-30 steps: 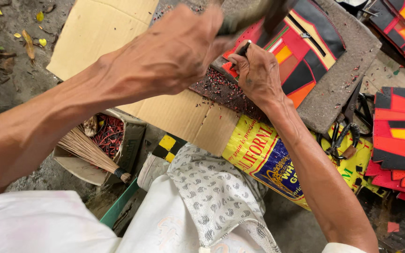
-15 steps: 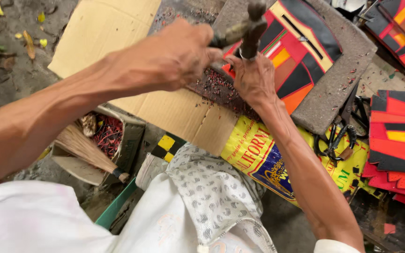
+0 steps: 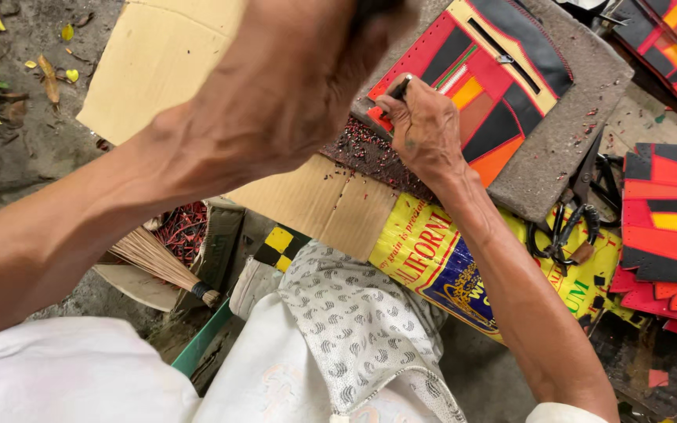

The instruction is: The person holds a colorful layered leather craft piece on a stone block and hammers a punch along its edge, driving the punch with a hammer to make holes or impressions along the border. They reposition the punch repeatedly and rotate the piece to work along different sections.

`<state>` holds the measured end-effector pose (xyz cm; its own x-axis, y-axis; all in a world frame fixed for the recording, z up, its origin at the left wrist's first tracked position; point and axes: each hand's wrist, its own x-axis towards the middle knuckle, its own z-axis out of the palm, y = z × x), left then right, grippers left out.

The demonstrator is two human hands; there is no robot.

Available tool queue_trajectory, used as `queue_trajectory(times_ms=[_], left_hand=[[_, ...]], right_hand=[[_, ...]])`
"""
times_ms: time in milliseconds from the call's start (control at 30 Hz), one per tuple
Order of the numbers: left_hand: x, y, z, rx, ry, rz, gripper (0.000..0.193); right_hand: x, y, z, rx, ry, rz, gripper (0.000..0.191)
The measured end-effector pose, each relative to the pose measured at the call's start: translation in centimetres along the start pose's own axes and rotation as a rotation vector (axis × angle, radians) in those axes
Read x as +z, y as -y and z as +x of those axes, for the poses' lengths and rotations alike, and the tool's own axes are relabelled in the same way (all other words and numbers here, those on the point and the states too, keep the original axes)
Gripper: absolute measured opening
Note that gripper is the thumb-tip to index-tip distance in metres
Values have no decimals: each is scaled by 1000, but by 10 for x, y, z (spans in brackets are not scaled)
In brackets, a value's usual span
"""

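My right hand point(image 3: 425, 129) pinches a small dark punch point(image 3: 398, 88) upright against the edge of a red, black, yellow and orange patchwork piece point(image 3: 511, 70). That piece lies on a grey mat point(image 3: 573, 141). My left hand point(image 3: 291, 78) is raised close to the camera, above and left of the punch, with its fist closed on a hammer handle. Only a dark bit of the hammer point(image 3: 376, 6) shows at the top edge. Small red and dark punched scraps point(image 3: 362, 153) litter the mat's near edge under my right hand.
Cardboard point(image 3: 158, 63) lies under the mat, and a yellow printed sack point(image 3: 432, 251) lies nearer me. Black scissors point(image 3: 566, 227) and a stack of red and black pieces point(image 3: 667, 219) sit at the right. A broom point(image 3: 158, 262) and a box of red scraps point(image 3: 186, 227) are at the left.
My left hand brought the hammer down toward the punch, then swung it up close to the camera. My right hand has kept the punch on the patchwork's edge.
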<state>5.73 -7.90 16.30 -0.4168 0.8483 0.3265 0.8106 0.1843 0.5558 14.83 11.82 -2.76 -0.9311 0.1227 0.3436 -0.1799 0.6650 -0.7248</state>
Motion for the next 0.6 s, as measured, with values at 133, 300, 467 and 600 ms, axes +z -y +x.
queue_trajectory(times_ms=[133, 300, 467, 600], left_hand=[[12, 29, -28, -85, 194, 181, 32], [27, 46, -41, -516, 453, 130, 39], [54, 49, -49, -627, 527, 91, 34], [59, 55, -53, -563, 554, 147, 35]], right_hand=[[-1, 1, 1, -45, 4, -4, 24], [-6, 7, -3, -28, 13, -21, 12], [-3, 5, -5, -39, -68, -23, 21], [-3, 0, 0, 141, -66, 104, 31]])
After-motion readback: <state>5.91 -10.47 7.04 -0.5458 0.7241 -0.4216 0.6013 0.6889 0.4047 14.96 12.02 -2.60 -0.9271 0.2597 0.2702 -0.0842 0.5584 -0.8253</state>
